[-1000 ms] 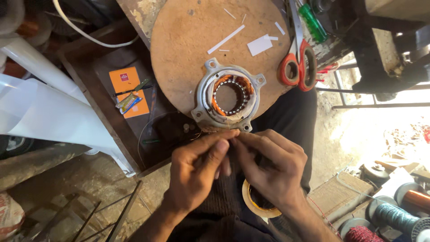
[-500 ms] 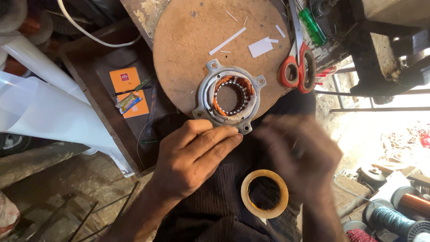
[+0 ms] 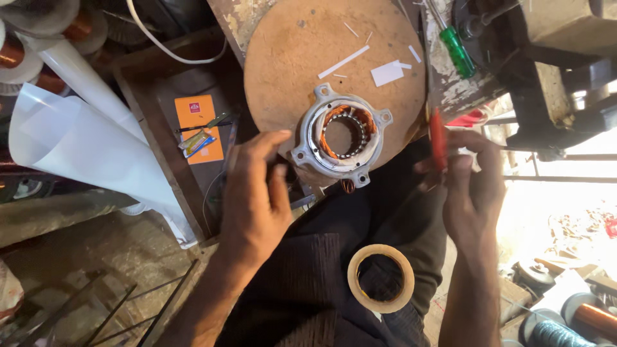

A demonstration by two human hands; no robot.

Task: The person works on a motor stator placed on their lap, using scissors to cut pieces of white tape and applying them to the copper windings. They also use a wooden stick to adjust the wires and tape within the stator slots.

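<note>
A grey metal motor stator (image 3: 344,135) with copper windings lies on a round wooden board (image 3: 302,58). My left hand (image 3: 257,196) hovers just left of the stator with fingers spread, holding nothing. My right hand (image 3: 472,186) is off to the right of the board, gripping red-handled scissors (image 3: 438,138) by their handles. A roll of tan tape (image 3: 381,277) rests on my dark-clothed lap below the stator.
White paper strips (image 3: 387,72) and a green-handled screwdriver (image 3: 457,51) lie at the board's far side. An orange packet (image 3: 199,125) and a rolled white sheet (image 3: 83,148) sit at the left. Wire spools (image 3: 594,318) stand at the bottom right.
Both hands have left the stator's near edge. My right hand swung out to the right and took up the red-handled scissors. My left hand opened and shifted left.
</note>
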